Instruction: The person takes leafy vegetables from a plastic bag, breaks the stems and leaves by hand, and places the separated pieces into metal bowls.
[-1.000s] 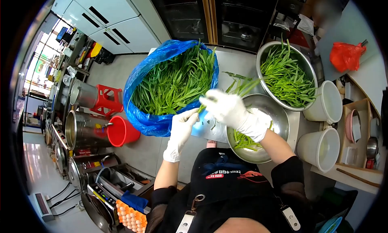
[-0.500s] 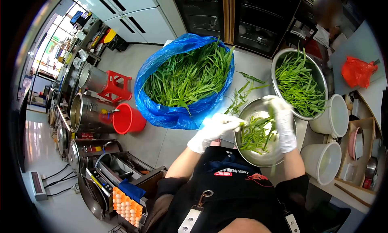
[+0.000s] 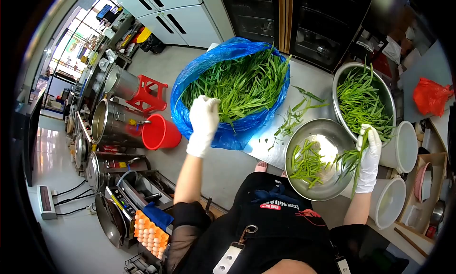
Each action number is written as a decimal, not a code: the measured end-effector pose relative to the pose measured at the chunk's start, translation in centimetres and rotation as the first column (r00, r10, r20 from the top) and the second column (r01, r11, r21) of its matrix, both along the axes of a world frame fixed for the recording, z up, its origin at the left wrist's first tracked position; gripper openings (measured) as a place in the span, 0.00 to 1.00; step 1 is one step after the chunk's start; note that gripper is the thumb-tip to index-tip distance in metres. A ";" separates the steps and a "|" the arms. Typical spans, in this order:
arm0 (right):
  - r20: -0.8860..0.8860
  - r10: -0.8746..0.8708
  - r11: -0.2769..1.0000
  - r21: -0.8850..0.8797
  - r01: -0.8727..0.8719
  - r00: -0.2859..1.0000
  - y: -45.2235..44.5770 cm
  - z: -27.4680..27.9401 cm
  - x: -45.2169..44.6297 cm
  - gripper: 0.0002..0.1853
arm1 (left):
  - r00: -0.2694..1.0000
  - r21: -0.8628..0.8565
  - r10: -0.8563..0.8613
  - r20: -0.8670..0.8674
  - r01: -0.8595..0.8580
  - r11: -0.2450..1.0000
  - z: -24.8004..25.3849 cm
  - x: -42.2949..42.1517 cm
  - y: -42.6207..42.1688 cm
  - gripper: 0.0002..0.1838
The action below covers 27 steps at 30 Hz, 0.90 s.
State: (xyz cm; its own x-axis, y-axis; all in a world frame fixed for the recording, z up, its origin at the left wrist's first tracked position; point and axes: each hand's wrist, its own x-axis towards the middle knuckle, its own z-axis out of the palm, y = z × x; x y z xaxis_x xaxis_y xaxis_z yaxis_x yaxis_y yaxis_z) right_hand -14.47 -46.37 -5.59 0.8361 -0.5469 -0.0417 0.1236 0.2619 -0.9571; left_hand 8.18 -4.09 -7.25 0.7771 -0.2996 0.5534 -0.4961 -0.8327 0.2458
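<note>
A blue plastic bag [image 3: 187, 122] stands open, full of long leafy greens [image 3: 237, 84]. My left hand [image 3: 204, 124], in a white glove, is at the bag's near left side with its fingers closed; what they hold, if anything, is hidden. In my right hand [image 3: 369, 157], also gloved, a small bunch of leafy stems [image 3: 350, 161] hangs over the right rim of a steel bowl [image 3: 327, 191]. Short cut stem pieces [image 3: 308, 164] lie in that bowl. Behind my right hand, a larger steel basin [image 3: 340, 112] holds more greens [image 3: 362, 96].
Loose leaves [image 3: 294, 117] lie on the metal table [image 3: 273, 148] between bag and bowl. Two white buckets [image 3: 387, 202] stand at the right. A red bucket [image 3: 161, 132], a red stool [image 3: 148, 94] and steel pots are at the left. An egg tray [image 3: 151, 233] sits at lower left.
My left hand has moved from the bowl to the bag. My right hand has moved to the bowl's right side with a bunch of stems. The view has shifted, moving the scene rightward.
</note>
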 end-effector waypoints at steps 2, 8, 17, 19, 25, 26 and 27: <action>-0.001 0.086 0.996 -0.005 -0.086 0.996 1.2 -0.2 0.5 0.14 | 0.989 0.230 -0.109 -0.103 0.131 0.964 -1.9 3.2 2.7 0.06; -0.074 0.283 0.958 -0.016 -0.285 0.956 5.5 -1.2 3.8 0.11 | 0.967 0.608 -0.120 -0.224 0.235 0.758 -5.4 5.5 2.3 0.06; -0.136 0.442 0.893 -0.023 -0.449 0.887 12.6 0.1 8.9 0.10 | 0.584 -0.457 -0.392 -0.711 0.041 0.889 2.4 3.0 1.1 0.08; -0.133 0.472 0.875 -0.047 -0.482 0.871 14.6 0.6 10.5 0.09 | 0.511 -0.632 -0.531 -0.676 -0.032 0.774 3.6 1.6 -0.2 0.09; -0.105 0.533 0.846 0.076 -0.528 0.839 19.6 0.1 12.7 0.13 | 0.431 -0.754 -0.658 -0.617 -0.084 0.651 4.3 -3.7 -5.1 0.13; -0.118 0.526 0.851 0.056 -0.523 0.842 19.9 0.0 12.5 0.11 | 0.430 -0.753 -0.651 -0.626 -0.115 0.648 3.3 -4.2 -5.6 0.14; -0.119 0.519 0.854 0.062 -0.516 0.846 19.9 -0.5 12.3 0.09 | 0.419 -0.808 -0.704 -0.573 -0.143 0.572 1.9 -4.6 -5.9 0.14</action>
State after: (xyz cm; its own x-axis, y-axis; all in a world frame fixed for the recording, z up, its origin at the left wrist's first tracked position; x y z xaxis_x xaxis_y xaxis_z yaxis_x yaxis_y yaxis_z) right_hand -2.17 -26.48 -6.04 0.9841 -0.0333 -0.1747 -0.1587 0.2791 -0.9470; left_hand 3.59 -10.01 -5.32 0.8646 -0.4862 -0.1265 0.1317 -0.0235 0.9910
